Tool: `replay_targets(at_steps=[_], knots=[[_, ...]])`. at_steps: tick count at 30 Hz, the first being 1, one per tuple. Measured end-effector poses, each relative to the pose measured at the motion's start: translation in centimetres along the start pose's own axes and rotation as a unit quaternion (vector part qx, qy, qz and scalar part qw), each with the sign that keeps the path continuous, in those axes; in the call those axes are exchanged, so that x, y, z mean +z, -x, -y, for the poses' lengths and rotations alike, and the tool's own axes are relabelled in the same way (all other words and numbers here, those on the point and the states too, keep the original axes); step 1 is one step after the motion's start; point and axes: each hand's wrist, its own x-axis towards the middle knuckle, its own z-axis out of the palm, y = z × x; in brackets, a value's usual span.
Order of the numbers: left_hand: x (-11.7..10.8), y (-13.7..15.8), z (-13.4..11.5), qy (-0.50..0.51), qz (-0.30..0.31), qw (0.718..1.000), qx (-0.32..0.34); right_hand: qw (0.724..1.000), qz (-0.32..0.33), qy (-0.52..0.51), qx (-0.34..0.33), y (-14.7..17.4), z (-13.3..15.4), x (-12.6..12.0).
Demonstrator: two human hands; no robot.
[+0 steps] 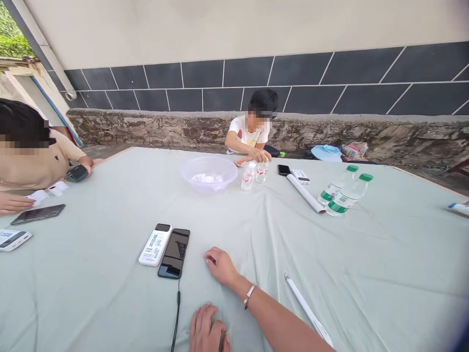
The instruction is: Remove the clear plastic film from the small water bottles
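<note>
My right hand, a metal bracelet on its wrist, rests on the cloth with its fingers loosely curled in. No object shows in it. Nearer to me, my left hand lies palm down on the tablecloth, fingers stretched forward; a dark patch beside its thumb is unclear. Left of my hands are a black phone with a cord and a white power bank, side by side. A long, thin white tool lies right of my right forearm.
Across the table a person's hand grips one of two small water bottles, beside a translucent basin. A white roll and two green-capped bottles stand right. Another person's hand touches white paper at left.
</note>
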Motion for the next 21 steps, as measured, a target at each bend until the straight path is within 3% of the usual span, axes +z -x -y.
replay_targets(at_steps=[3,5,12,21], knots=[[-0.5,0.2,0.2,0.017,-0.006,1.000,0.021,0.985,-0.040,0.132,-0.104,3.1,-3.6,0.6],[-0.9,0.2,0.3,0.006,-0.002,0.999,0.033,0.975,-0.051,0.179,-0.126,3.9,-4.8,0.6],[-1.2,0.1,1.0,-0.066,0.010,0.994,0.089,0.970,-0.068,0.200,-0.122,5.1,-5.9,0.1],[-0.5,0.4,1.7,-0.085,0.016,0.993,0.080,0.981,-0.071,0.161,-0.083,5.2,-5.9,-0.2]])
